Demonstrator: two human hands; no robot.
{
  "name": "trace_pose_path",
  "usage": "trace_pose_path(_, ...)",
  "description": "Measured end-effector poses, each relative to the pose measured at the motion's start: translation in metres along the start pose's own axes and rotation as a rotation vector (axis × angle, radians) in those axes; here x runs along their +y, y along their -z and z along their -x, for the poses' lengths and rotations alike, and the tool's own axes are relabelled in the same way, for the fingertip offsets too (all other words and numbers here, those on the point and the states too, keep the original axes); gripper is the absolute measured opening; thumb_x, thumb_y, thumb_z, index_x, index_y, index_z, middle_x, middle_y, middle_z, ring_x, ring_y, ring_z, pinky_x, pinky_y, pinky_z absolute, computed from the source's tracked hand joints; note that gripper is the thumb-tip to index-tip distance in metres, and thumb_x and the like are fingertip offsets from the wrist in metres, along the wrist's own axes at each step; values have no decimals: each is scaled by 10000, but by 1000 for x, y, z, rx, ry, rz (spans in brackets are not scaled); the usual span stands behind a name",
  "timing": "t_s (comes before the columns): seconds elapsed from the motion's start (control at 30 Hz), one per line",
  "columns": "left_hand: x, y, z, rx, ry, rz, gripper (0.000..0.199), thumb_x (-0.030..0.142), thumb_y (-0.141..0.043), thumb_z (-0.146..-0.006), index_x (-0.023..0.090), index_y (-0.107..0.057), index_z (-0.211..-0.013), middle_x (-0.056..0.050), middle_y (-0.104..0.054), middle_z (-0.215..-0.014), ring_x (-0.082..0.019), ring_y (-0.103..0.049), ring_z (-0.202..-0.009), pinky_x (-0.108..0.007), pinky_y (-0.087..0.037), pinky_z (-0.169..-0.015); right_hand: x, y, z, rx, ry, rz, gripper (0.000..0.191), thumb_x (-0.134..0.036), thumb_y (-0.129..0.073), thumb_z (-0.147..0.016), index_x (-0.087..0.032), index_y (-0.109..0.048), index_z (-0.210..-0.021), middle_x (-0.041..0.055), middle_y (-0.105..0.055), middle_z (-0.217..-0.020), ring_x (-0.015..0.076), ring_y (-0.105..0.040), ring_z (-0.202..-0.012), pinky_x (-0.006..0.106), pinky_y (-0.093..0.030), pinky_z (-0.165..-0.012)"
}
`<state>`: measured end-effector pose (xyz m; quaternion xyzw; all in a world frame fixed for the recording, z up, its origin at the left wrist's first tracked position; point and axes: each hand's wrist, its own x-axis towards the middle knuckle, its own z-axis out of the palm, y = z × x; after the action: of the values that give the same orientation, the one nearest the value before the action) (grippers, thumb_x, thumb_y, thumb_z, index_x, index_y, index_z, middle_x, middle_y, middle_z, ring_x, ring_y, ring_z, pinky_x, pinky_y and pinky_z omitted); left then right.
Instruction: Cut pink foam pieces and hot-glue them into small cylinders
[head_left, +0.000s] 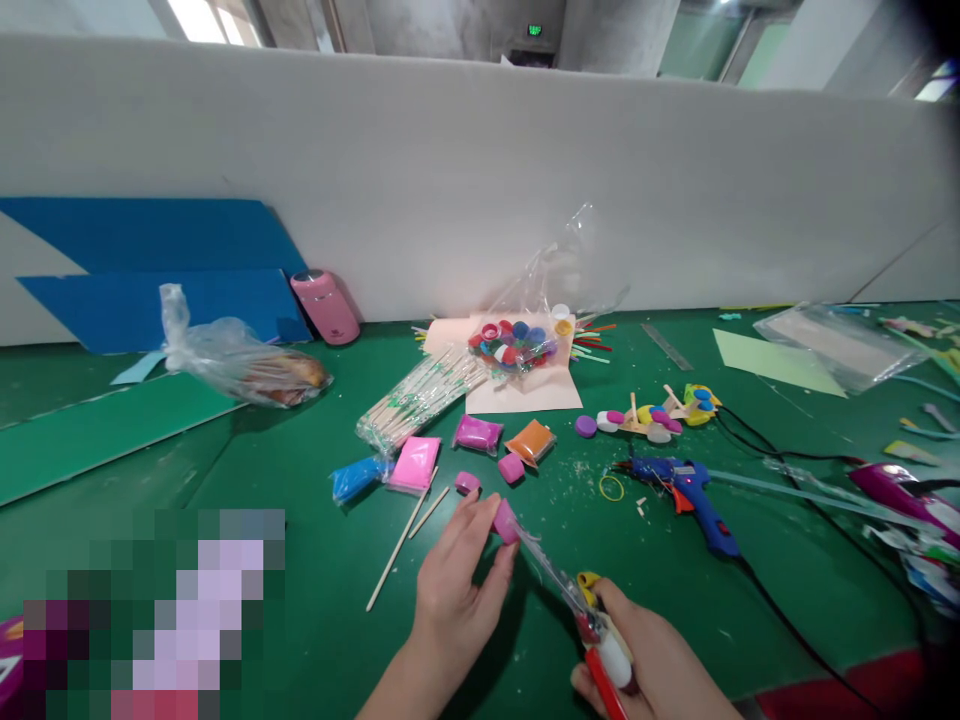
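My left hand (463,570) pinches a small pink clay piece (505,522) between thumb and fingers. A long blade of a tool (553,572) with a red and white handle touches the right side of that piece. The handle sits in my closed right hand (637,645), close to a yellow part. Two more pink pieces (511,468) (467,483) rest just beyond my left hand. Two thin wooden sticks (394,553) lie to its left. Packets of clay in blue (360,481), pink (415,464), magenta (478,434) and orange (531,442) are behind them.
A blue glue gun (690,490) with a black cord lies at the right. Behind are bagged sticks (420,395), a bag of coloured caps (514,343), and joined caps and sticks (652,415). A pink bottle (327,307) stands by the white partition (420,180).
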<state>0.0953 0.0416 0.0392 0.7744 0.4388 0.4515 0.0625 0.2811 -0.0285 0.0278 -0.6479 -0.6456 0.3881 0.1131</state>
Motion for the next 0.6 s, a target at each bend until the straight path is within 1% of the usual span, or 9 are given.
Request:
trace_pose_path(0.13, -2, -1, 4, -1, 25, 33, 439, 77, -591, -662, 154, -512, -1088, -112, -634, -981, -219, -580, -952, -324, -470, -829, -2, 2, -1, -53, -27, -42, 278, -245, -591, -589, -219, -389, -778, -53, -526, -546, 110, -494, -467, 174, -297, -420)
trace_pose_path(0.2, -1, 0, 5, -13, 81, 129, 455, 83, -599, -661, 178, -511, -1097, -99, -626, -1001, -214, -580, -947, -329, -469, -828, -4, 5, 0, -62, -15, -56, 267, -252, -586, -598, -217, -385, -770, -47, -532, -553, 114, -501, -475, 178, -310, -432)
trace_pose_path(0.27, 1, 1, 3, -39, 203, 301, 442, 102, -599, -673, 196, -513, -1096, -86, -619, -1012, -200, -588, -923, -323, -477, -814, -7, 8, 1, -36, 4, -62, 266, -239, -585, -595, -218, -379, -762, -43, -545, -576, 116, -507, -488, 180, -320, -447)
trace_pose_path(0.33, 3, 4, -1, -83, 384, 516, 385, 126, -584, -699, 188, -525, -1074, -82, -623, -993, -185, -607, -868, -306, -499, -774, -9, 10, 2, -3, 30, -68, 264, -215, -577, -595, -223, -374, -764, -48, -550, -586, 113, -508, -493, 178, -320, -454)
trace_pose_path(0.37, 4, 6, -3, -111, 460, 619, 343, 140, -578, -709, 176, -539, -1048, -78, -634, -953, -177, -619, -820, -297, -513, -741, -9, 11, 3, 8, 36, -67, 263, -209, -573, -596, -225, -371, -764, -51, -550, -584, 112, -506, -491, 178, -318, -454)
trace_pose_path(0.43, 6, 8, -7, -214, 541, 773, 271, 162, -558, -729, 149, -562, -999, -59, -649, -814, -159, -628, -686, -281, -536, -647, -8, 10, 3, 23, 41, -54, 267, -214, -572, -596, -227, -370, -770, -53, -548, -587, 112, -500, -491, 180, -316, -455)
trace_pose_path(0.47, 6, 9, -8, -234, 550, 804, 253, 168, -551, -735, 144, -566, -986, -49, -643, -772, -150, -621, -645, -274, -537, -617, -7, 9, 3, 23, 40, -45, 269, -219, -574, -593, -228, -370, -769, -52, -547, -592, 113, -496, -491, 181, -315, -454)
trace_pose_path(0.5, 6, 9, -8, -228, 552, 795, 255, 166, -551, -735, 146, -564, -989, -48, -638, -785, -151, -617, -655, -273, -535, -617, -6, 8, 3, 20, 40, -38, 271, -224, -576, -592, -229, -371, -768, -51, -547, -601, 113, -494, -495, 182, -314, -455)
trace_pose_path(0.6, 3, 8, -4, -174, 459, 636, 298, 142, -565, -717, 166, -552, -1014, -63, -627, -911, -176, -603, -792, -285, -513, -701, -4, 5, 3, 12, 40, -23, 275, -242, -579, -597, -230, -373, -779, -50, -540, -609, 114, -489, -500, 182, -309, -452)
